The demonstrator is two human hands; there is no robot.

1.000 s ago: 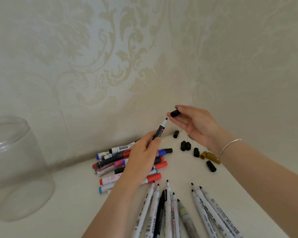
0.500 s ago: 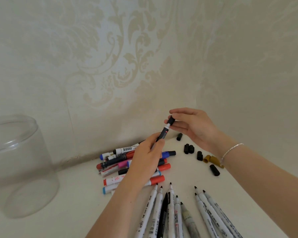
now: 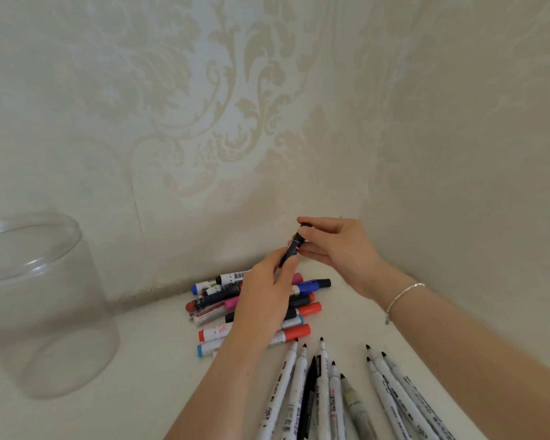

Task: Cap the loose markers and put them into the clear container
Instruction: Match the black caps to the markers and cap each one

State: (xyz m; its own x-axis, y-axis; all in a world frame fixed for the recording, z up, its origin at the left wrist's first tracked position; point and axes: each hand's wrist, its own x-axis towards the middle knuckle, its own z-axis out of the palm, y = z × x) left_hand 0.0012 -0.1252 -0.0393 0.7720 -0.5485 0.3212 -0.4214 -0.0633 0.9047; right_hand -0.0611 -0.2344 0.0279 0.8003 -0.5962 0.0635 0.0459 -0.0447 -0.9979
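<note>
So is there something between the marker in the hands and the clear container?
Nothing visible. The marker, held by the left hand and right hand, is raised above the pile; the container stands open at the left, with bare table between.

A black marker is held tilted above the table, its lower barrel gripped by the left hand, its capped top end pinched by the right hand. A pile of capped markers is seen under the left hand. Uncapped markers are fanned out at the near edge. A clear container is seen at left. A bracelet is worn on the right wrist.
</note>
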